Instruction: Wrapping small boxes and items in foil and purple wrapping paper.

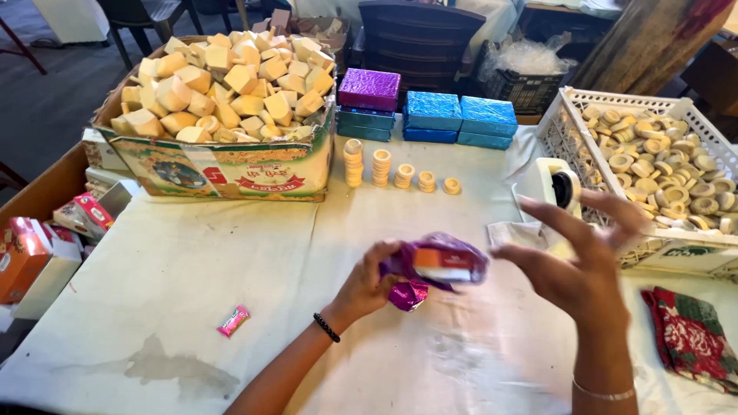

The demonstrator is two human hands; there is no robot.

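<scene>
**Purple-wrapped block held over the near middle of the table**

A small block in shiny purple foil (437, 265), with an orange and white face showing, sits above the near middle of the table (231, 277), blurred by motion. The left hand (367, 286) has it: the fingers are curled shut around the foil's left end, and a crumpled tail of foil hangs below them. A dark bead bracelet circles that wrist. The right hand (580, 261) is just to the right of the block, fingers spread wide open and holding nothing; whether a fingertip touches the foil cannot be told.

Behind the right hand, near the table's right edge, stands a white tape dispenser (555, 184), and beside it a white plastic crate (569, 127) full of round pale pieces. A red patterned cloth (692, 338) lies at the near right corner. Toward the far edge, short stacks of pale discs (382, 167) stand in a row, with blue foil-wrapped boxes (461, 119) and one purple box (370, 87) behind them. At the far left corner, a cardboard box (231, 165) is heaped with tan angular blocks. A small pink wrapper (233, 320) lies near the front left, and orange cartons (23, 257) sit off the left edge.
</scene>
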